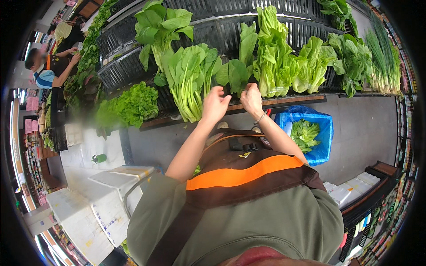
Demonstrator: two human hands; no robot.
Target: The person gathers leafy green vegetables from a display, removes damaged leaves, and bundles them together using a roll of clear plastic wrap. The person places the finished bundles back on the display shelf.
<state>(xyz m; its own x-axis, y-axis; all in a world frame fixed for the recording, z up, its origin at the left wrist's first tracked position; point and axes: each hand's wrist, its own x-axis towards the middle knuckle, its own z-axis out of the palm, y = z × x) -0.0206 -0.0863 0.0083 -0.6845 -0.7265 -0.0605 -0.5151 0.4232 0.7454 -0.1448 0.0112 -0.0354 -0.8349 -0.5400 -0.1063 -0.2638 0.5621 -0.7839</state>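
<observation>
My left hand [215,102] hovers at the shelf's front edge with loosely curled fingers, thumb apart, and nothing visible in it. It is beside a bunch of long-stemmed leafy greens [186,79]. Close by on the right, my right hand [252,98], wearing a bracelet, is curled with its fingertips turned away; whether it grips anything is hidden. Just beyond both hands are broad dark green leaves [235,74]. Upright light green lettuce [271,60] stands right of my right hand, with clear wrapping at its base.
Black slatted crates [213,35] line the sloped display. A blue-lined bin [327,133] holding loose leaves stands on the floor at right. White foam boxes [96,196] are stacked at lower left. Another person [55,66] handles greens at far left. Spring onions [382,60] stand at far right.
</observation>
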